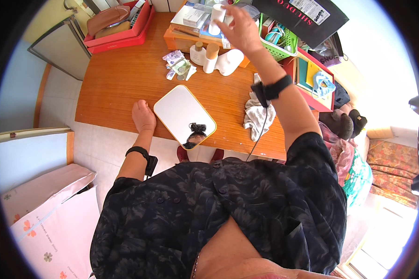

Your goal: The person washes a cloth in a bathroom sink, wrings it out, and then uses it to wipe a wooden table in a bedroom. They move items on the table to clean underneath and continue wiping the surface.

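My right hand (242, 29) reaches over the back of the wooden table (118, 83) to a white bottle (216, 21). The thumb overlaps the bottle and the fingers are spread at its right side. Whether they grip it is unclear. Loosely curled, my left hand (143, 115) rests at the table's front edge with nothing visible in it. A yellow-rimmed mirror (181, 113) lies just right of it, reflecting part of me. Below my right hand are two white bottles with wood-coloured caps (197, 54) (210, 59) and a white container (229, 62).
Banknotes (179, 66) lie near the bottles. A crumpled cloth (258, 115) lies under my right forearm. Around the back are a red box with pouches (120, 35), a wooden drawer box (178, 43), a green basket (282, 52) and a red box with books (310, 90).
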Demonstrator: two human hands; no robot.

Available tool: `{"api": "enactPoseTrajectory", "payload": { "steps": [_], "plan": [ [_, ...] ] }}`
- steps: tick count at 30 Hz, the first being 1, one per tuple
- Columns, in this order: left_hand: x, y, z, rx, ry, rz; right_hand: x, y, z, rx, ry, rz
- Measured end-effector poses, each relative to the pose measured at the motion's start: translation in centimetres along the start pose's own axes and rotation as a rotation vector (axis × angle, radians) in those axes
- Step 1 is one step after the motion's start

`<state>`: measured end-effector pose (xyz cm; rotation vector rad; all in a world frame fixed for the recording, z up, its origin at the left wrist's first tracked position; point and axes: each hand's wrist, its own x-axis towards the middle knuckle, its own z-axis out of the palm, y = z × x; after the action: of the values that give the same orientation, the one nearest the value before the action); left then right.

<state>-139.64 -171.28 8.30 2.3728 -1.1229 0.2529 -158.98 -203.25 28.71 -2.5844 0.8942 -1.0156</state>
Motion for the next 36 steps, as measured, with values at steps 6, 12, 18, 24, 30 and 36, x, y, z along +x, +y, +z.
{"api": "enactPoseTrajectory", "payload": {
  "steps": [6,12,18,24,30,36],
  "plan": [
    [0.1,0.3,-0.2,-0.008,-0.013,0.0,-6.2,-1.5,2.9,-0.134,-0.297,-0.053],
    [0.0,0.2,-0.2,0.003,-0.014,0.006,-6.2,-1.5,3.7,0.091,-0.261,0.058],
    [-0.1,-0.1,0.1,0.004,0.012,0.028,-3.7,-2.4,-1.8,0.207,-0.136,0.059],
    [-0.1,-0.2,0.2,0.004,0.01,0.033,-0.3,0.8,-6.8,0.059,0.03,-0.04],
    [-0.1,-0.4,0.2,0.015,0.013,0.04,0.3,4.1,-6.0,-0.173,0.076,-0.054],
    [-0.2,-0.1,0.0,0.021,-0.001,0.035,0.6,4.5,-5.2,-0.143,0.141,-0.067]
  ]
}}
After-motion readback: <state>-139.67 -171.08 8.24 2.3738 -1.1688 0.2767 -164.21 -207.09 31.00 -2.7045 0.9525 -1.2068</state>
